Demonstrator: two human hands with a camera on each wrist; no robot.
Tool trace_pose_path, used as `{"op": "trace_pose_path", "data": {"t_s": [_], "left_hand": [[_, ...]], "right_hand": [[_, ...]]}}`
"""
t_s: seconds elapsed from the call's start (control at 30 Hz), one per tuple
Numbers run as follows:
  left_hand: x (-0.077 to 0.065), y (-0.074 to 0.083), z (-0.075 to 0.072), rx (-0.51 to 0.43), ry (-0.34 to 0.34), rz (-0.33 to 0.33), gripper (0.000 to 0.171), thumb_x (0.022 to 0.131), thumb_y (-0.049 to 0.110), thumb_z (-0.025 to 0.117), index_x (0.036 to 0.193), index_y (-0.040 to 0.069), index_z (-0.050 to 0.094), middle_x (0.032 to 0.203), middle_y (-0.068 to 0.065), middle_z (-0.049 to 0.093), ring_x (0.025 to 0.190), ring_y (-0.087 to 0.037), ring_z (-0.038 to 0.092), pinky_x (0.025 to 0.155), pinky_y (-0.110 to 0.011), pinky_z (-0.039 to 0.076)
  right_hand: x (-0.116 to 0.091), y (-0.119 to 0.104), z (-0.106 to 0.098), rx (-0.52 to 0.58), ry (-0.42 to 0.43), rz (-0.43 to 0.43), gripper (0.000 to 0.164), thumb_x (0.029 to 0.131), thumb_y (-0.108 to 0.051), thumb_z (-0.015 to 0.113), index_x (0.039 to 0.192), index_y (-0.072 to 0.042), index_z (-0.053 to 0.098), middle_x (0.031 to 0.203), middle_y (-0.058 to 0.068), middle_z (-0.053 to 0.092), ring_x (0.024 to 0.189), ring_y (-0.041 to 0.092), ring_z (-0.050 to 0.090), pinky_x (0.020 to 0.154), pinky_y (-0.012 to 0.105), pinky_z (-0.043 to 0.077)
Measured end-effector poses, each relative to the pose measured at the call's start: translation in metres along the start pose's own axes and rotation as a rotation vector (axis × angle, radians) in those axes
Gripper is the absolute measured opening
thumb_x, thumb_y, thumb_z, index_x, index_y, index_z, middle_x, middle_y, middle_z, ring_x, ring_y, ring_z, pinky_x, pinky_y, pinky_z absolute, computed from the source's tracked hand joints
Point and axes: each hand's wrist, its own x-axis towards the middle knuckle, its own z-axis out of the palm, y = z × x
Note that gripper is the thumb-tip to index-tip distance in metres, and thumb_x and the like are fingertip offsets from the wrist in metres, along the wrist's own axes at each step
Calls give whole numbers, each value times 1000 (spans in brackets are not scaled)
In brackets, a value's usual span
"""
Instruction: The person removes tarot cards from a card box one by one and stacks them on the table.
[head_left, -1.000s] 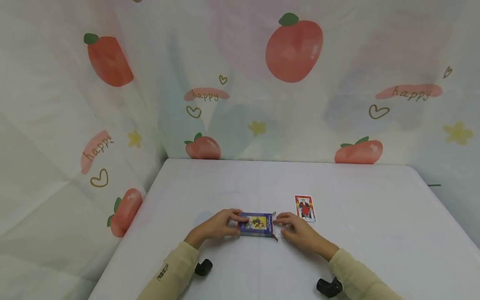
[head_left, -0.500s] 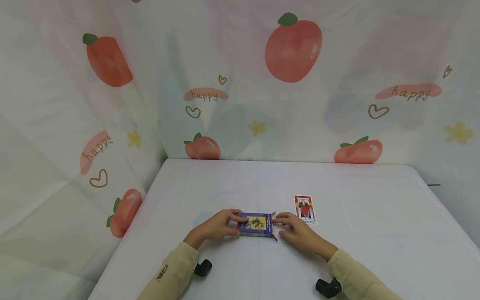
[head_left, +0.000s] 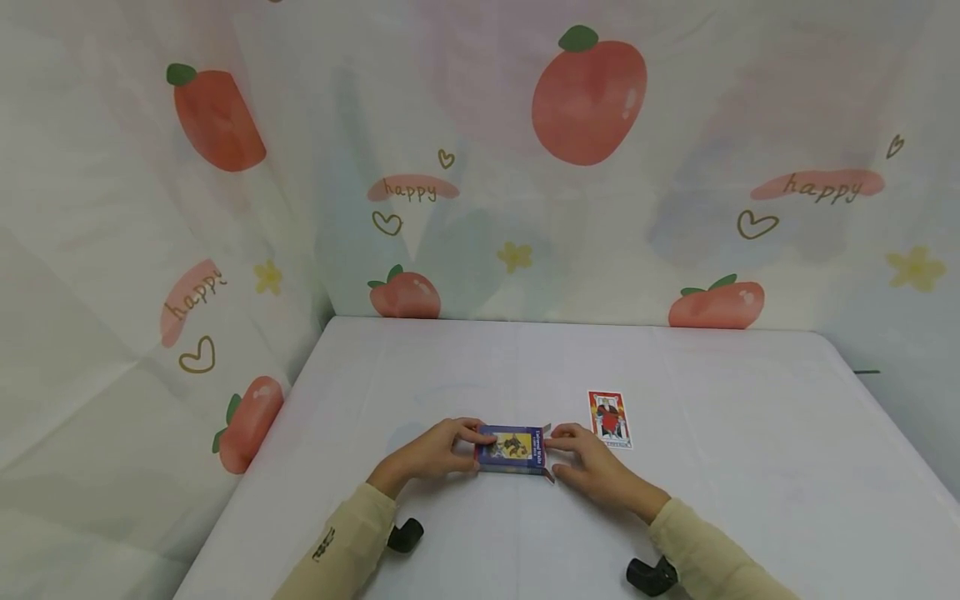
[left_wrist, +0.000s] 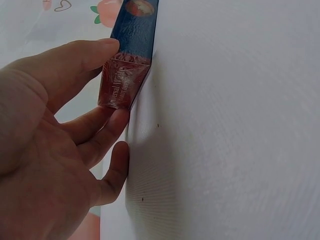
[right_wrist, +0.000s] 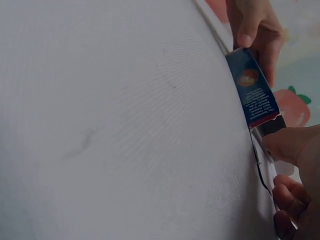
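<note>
A blue tarot card box (head_left: 512, 448) with a yellow picture lies flat on the white table. My left hand (head_left: 435, 450) grips its left end, the thumb on the near side and fingers on top and behind. That end is red with printed lettering in the left wrist view. The box's right end has its flaps (head_left: 550, 477) folded out. My right hand (head_left: 596, 467) is at this end, the fingertips right at the opening and the thumb by the near flap. In the right wrist view its other fingers (right_wrist: 290, 195) are loosely bent. The box's inside is hidden.
A single red-bordered card (head_left: 610, 417) with a robed figure lies face up just behind the right hand. Black wrist mounts (head_left: 407, 536) show below both sleeves. A printed cloth backdrop (head_left: 480, 233) stands along the table's far and left sides.
My right hand has shifted slightly left, its thumb closer to the box's open end. The white strip between box and hand has narrowed. My left hand and the box stay in place.
</note>
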Motion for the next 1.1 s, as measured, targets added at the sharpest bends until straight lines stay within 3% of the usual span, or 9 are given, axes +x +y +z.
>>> {"op": "trace_pose_path", "data": {"t_s": [0.33, 0.63, 0.93, 1.1], "left_hand": [[2, 0, -1, 9, -7, 14, 48, 88, 9, 76, 134, 15, 67, 154, -13, 49, 150, -37, 35, 122, -58, 27], [3, -2, -1, -1, -3, 17, 47, 88, 9, 76, 134, 14, 67, 153, -13, 50, 149, -36, 36, 122, -58, 28], [2, -2, 0, -26, -6, 13, 47, 88, 7, 76, 133, 14, 67, 153, -12, 50, 149, -36, 35, 122, -58, 27], [1, -2, -1, -23, -4, 11, 47, 88, 8, 77, 133, 14, 67, 153, -12, 50, 150, -36, 35, 122, -58, 27]], "right_hand": [[1, -3, 1, -234, 56, -78, 40, 88, -22, 77, 125, -8, 71, 131, 12, 61, 121, 34, 59, 101, 55, 49], [1, -4, -2, -265, 36, -69, 44, 86, -29, 80, 123, -8, 71, 132, 12, 64, 122, 33, 61, 103, 53, 49], [3, -1, -5, -301, 49, -134, 40, 81, -22, 83, 116, -6, 72, 125, 13, 69, 115, 33, 64, 99, 51, 51], [3, 1, -7, -290, 41, -112, 39, 81, -21, 83, 117, -7, 72, 125, 13, 69, 118, 34, 63, 101, 52, 50]]}}
